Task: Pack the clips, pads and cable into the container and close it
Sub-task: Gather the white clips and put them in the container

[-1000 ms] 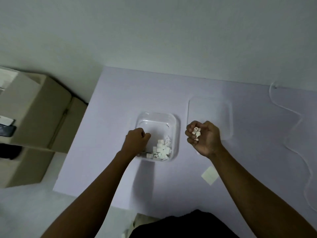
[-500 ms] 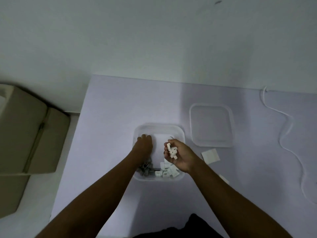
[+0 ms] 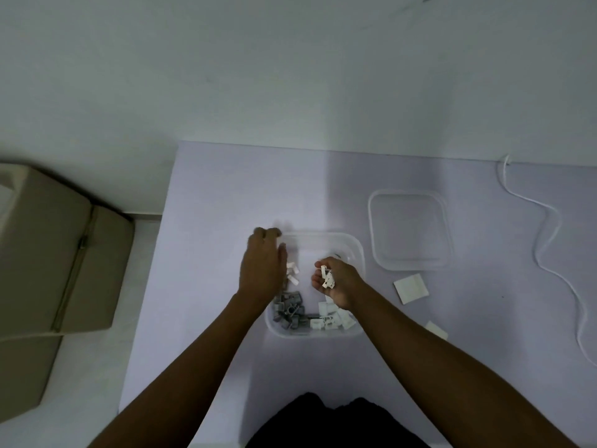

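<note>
Indoors, lilac tabletop (image 3: 226, 189), clear container (image 3: 359, 253), pale wall (image 3: 290, 76), cardboard boxes (image 3: 48, 253)

Dim room: pale wall (image 3: 290, 66), lavender table (image 3: 226, 195), tan cardboard boxes (image 3: 48, 253) at left.

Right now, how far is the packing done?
Done: grey clips and some white clips lie in the container. In hand: the right hand holds a few more above it. To do: two pads and the cable lie outside, and the lid is off.
</note>
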Action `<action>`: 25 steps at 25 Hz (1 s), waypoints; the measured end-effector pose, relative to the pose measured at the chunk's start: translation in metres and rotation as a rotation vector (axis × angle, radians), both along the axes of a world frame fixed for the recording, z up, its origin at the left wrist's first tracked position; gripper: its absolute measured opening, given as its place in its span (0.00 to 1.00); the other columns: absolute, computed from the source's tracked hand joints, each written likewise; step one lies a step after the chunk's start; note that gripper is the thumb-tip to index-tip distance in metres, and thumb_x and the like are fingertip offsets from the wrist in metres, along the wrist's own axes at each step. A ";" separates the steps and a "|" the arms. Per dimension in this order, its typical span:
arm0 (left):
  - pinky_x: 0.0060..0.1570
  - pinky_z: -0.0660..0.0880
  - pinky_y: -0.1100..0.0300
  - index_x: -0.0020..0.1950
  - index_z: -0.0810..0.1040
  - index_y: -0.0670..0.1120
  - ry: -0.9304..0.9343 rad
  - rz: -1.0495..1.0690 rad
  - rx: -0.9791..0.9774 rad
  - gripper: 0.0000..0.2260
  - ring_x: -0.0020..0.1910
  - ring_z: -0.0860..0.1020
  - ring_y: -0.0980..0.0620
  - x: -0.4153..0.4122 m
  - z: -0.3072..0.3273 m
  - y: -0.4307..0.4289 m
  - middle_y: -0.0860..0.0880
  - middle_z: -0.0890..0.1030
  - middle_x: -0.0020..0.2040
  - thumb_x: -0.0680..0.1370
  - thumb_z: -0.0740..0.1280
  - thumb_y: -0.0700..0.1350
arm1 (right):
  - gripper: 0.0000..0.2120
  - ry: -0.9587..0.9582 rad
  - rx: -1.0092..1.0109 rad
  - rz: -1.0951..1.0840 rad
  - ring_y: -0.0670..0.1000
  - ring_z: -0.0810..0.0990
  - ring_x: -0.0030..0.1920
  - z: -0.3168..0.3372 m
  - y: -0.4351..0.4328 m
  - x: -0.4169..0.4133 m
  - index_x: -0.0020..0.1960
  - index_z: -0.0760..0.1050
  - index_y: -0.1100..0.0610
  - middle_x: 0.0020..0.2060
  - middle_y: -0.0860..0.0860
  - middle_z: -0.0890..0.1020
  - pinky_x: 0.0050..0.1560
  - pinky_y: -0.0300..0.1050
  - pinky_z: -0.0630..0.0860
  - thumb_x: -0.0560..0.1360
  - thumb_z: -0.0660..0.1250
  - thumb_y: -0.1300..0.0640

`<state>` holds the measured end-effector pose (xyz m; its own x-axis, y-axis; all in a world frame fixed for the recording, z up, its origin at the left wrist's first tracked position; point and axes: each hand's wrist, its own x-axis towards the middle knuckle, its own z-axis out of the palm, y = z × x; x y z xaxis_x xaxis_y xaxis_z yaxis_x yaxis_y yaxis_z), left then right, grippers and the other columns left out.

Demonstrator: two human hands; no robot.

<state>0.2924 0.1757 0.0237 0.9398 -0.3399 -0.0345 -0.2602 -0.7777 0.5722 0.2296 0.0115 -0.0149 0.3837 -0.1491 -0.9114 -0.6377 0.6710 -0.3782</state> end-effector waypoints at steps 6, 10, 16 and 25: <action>0.61 0.75 0.41 0.70 0.70 0.48 0.705 0.185 -0.239 0.22 0.61 0.76 0.42 -0.003 -0.031 0.034 0.44 0.76 0.65 0.83 0.50 0.58 | 0.06 0.070 -0.139 0.164 0.51 0.75 0.31 -0.009 0.030 0.033 0.44 0.76 0.59 0.33 0.55 0.76 0.40 0.45 0.77 0.77 0.65 0.56; 0.56 0.78 0.40 0.62 0.74 0.52 0.708 0.159 -0.315 0.21 0.55 0.79 0.45 -0.009 -0.036 0.039 0.47 0.80 0.57 0.82 0.49 0.61 | 0.13 0.067 -0.183 0.160 0.56 0.79 0.44 -0.010 0.042 0.042 0.51 0.76 0.59 0.46 0.58 0.79 0.45 0.49 0.79 0.79 0.63 0.49; 0.55 0.78 0.42 0.57 0.75 0.50 0.665 0.169 -0.283 0.20 0.52 0.80 0.46 -0.012 -0.037 0.033 0.46 0.81 0.53 0.83 0.48 0.59 | 0.21 0.011 -0.163 0.179 0.58 0.79 0.58 -0.004 0.052 0.041 0.60 0.76 0.58 0.60 0.59 0.80 0.47 0.48 0.79 0.81 0.59 0.42; 0.64 0.72 0.45 0.73 0.62 0.43 0.464 0.348 -0.267 0.24 0.65 0.73 0.41 -0.015 -0.012 0.016 0.39 0.70 0.70 0.82 0.57 0.55 | 0.11 -0.111 -0.294 0.306 0.52 0.76 0.53 0.029 0.029 0.008 0.60 0.78 0.50 0.57 0.50 0.76 0.52 0.52 0.80 0.82 0.59 0.53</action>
<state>0.2776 0.1913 0.0117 0.9043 -0.0709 -0.4209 0.3032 -0.5872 0.7505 0.2377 0.0400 0.0140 0.5438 -0.2608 -0.7977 -0.7348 0.3112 -0.6027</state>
